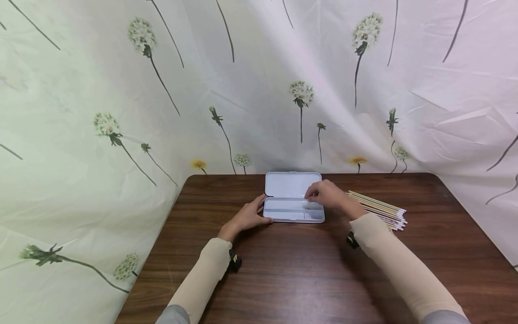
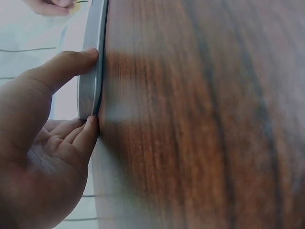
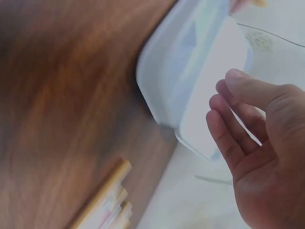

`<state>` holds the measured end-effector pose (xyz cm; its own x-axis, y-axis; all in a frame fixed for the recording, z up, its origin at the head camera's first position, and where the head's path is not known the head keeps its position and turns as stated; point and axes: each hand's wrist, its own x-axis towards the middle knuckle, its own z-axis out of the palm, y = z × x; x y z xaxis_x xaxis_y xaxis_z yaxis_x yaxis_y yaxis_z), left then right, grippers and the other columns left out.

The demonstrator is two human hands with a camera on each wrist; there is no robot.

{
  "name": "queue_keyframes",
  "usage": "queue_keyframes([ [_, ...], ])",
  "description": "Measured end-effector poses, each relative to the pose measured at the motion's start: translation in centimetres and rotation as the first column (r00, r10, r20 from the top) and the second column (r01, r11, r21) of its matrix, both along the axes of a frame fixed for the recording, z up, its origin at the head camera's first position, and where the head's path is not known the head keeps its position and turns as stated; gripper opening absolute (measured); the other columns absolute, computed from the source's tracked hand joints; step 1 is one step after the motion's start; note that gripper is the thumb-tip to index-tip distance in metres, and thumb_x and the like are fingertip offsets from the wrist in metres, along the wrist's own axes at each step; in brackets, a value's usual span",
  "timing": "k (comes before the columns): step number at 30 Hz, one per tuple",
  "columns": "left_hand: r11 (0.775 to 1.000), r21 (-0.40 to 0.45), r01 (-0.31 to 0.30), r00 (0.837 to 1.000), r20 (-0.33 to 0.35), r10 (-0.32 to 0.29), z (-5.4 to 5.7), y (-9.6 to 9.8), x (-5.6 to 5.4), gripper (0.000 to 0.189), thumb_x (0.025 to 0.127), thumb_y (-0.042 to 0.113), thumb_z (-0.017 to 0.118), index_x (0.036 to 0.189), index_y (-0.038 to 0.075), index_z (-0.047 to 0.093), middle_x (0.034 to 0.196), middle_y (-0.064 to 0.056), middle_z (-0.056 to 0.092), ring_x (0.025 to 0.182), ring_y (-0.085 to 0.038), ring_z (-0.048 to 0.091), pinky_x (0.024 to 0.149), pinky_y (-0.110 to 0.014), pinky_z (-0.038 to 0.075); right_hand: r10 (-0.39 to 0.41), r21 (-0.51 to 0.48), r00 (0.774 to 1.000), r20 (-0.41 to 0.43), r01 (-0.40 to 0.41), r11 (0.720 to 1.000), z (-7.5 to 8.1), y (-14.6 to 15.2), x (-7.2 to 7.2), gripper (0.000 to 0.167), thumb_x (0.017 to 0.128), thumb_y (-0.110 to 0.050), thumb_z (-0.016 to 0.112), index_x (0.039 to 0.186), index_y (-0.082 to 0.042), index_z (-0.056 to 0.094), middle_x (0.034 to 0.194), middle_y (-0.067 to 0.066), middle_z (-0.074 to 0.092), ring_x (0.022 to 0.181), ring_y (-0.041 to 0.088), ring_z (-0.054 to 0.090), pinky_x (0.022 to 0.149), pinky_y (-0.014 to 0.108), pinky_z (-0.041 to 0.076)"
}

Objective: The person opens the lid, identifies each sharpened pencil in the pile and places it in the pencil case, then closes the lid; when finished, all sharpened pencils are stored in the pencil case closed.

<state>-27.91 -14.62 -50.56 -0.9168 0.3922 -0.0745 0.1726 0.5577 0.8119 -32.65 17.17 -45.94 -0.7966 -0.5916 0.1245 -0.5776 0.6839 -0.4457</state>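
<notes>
A pale blue-white pencil case (image 1: 283,215) lies on the table with its lid (image 1: 287,183) raised at the back. Dividers split its tray into compartments, and I see nothing lying in them. My left hand (image 1: 248,216) holds the case's left end, thumb on the front wall and fingers round the corner, as the left wrist view shows. Over the right part of the case hovers my right hand (image 1: 329,195). Its fingers (image 3: 226,133) are loosely bent, with nothing between them and the thumb. A bundle of thin pencils (image 1: 380,207) lies right of the case, partly behind the right forearm.
The dark wood-grain table (image 1: 291,270) ends close behind the case. Beyond its back edge hangs a pale cloth (image 1: 259,90) with dandelion prints. Each wrist carries a small black device, such as the left wrist camera (image 1: 234,260).
</notes>
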Motion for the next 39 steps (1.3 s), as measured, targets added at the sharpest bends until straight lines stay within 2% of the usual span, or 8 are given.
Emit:
queue_keyframes([
  [5, 1.0, 0.009, 0.0, 1.0, 0.003, 0.0, 0.0, -0.1, 0.0, 0.101, 0.093, 0.017, 0.086, 0.17, 0.003, 0.022, 0.176, -0.014, 0.027, 0.155, -0.032, 0.043, 0.126, -0.043, 0.043, 0.002, -0.013, 0.999, -0.047, -0.002, 1.0, 1.7, 2.5, 0.3, 0.008, 0.094, -0.007, 0.079, 0.099, -0.007, 0.085, 0.097, 0.002, 0.081, 0.082, 0.012, 0.067, 0.075, 0.035, 0.059],
  [7, 1.0, 0.013, -0.001, 1.0, 0.001, 0.001, 0.0, -0.1, 0.0, 0.101, 0.092, 0.016, 0.086, 0.17, 0.004, 0.023, 0.176, -0.015, 0.028, 0.156, -0.032, 0.042, 0.126, -0.043, 0.043, -0.012, -0.018, 0.999, -0.036, 0.012, 1.0, 2.4, 3.5, 0.8, 0.008, 0.095, -0.008, 0.078, 0.101, -0.008, 0.085, 0.097, 0.001, 0.081, 0.08, 0.012, 0.066, 0.075, 0.035, 0.058],
  [12, 1.0, 0.013, 0.001, 1.0, 0.003, -0.002, -0.2, 0.0, 0.0, 0.101, 0.092, 0.016, 0.086, 0.17, 0.005, 0.023, 0.175, -0.016, 0.028, 0.157, -0.032, 0.041, 0.127, -0.044, 0.042, -0.05, -0.025, 0.998, -0.026, 0.049, 0.998, 3.7, 6.3, 2.0, 0.01, 0.098, -0.01, 0.077, 0.102, -0.015, 0.085, 0.099, -0.002, 0.081, 0.084, 0.012, 0.07, 0.076, 0.036, 0.06],
  [18, 1.0, 0.021, 0.007, 1.0, 0.0, -0.007, -0.2, 0.0, -0.3, 0.101, 0.092, 0.017, 0.086, 0.17, 0.005, 0.022, 0.176, -0.016, 0.028, 0.157, -0.033, 0.041, 0.127, -0.044, 0.042, -0.075, -0.024, 0.993, -0.09, 0.074, 0.997, 5.0, 9.4, 3.3, 0.013, 0.098, -0.008, 0.076, 0.103, -0.016, 0.085, 0.1, -0.002, 0.082, 0.089, 0.015, 0.075, 0.078, 0.04, 0.062],
  [21, 1.0, 0.021, 0.006, 1.0, -0.001, -0.006, -0.3, -0.1, -0.3, 0.101, 0.092, 0.017, 0.086, 0.17, 0.004, 0.022, 0.176, -0.016, 0.028, 0.157, -0.033, 0.04, 0.127, -0.044, 0.042, -0.101, -0.021, 0.988, -0.113, 0.099, 0.995, 5.2, 11.0, 4.0, 0.013, 0.098, -0.007, 0.077, 0.102, -0.017, 0.085, 0.098, -0.003, 0.082, 0.089, 0.017, 0.075, 0.078, 0.04, 0.062],
  [29, 1.0, 0.028, -0.001, 1.0, 0.009, 0.001, -0.1, -0.1, -0.2, 0.101, 0.091, 0.015, 0.086, 0.17, 0.004, 0.024, 0.175, -0.016, 0.029, 0.158, -0.03, 0.039, 0.127, -0.043, 0.041, -0.19, -0.02, 0.977, -0.094, 0.189, 0.982, 3.9, 15.0, 6.2, 0.011, 0.094, -0.007, 0.081, 0.099, -0.015, 0.085, 0.098, 0.002, 0.082, 0.087, 0.017, 0.075, 0.074, 0.034, 0.061],
  [39, 0.999, 0.046, -0.001, 1.0, 0.02, 0.001, -0.3, -0.2, -0.2, 0.101, 0.091, 0.015, 0.086, 0.17, 0.004, 0.024, 0.175, -0.015, 0.029, 0.158, -0.03, 0.039, 0.128, -0.043, 0.041, -0.28, 0.006, 0.96, -0.03, 0.28, 0.96, -0.3, 18.9, 8.0, 0.01, 0.095, -0.005, 0.078, 0.1, -0.01, 0.084, 0.094, 0.003, 0.082, 0.083, 0.007, 0.071, 0.069, 0.028, 0.06],
])
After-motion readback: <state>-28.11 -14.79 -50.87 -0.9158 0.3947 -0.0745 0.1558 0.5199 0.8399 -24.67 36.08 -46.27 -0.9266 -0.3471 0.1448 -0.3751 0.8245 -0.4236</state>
